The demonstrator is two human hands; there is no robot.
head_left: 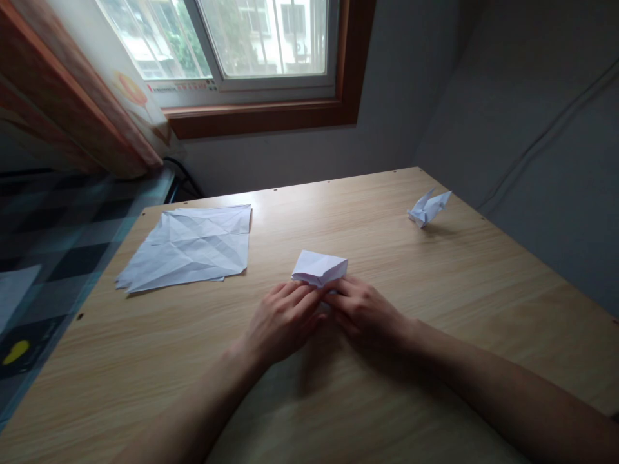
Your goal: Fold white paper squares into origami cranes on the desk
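Observation:
A folded white paper (319, 265) lies at the middle of the wooden table, its near edge under my fingers. My left hand (287, 316) is closed on the paper's near left side, fingertips pressed against it. From the right, my right hand (362, 306) pinches the near right edge, its thumb and fingers close to those of the left hand. The paper's lower part and some fingertips are hidden behind the hands.
Several creased white paper sheets (198, 248) lie in a stack at the left. A folded paper figure (428, 208) stands at the far right of the wooden table (367, 212). Beyond the left edge is a checkered cloth (62, 225), with a window (271, 38) behind.

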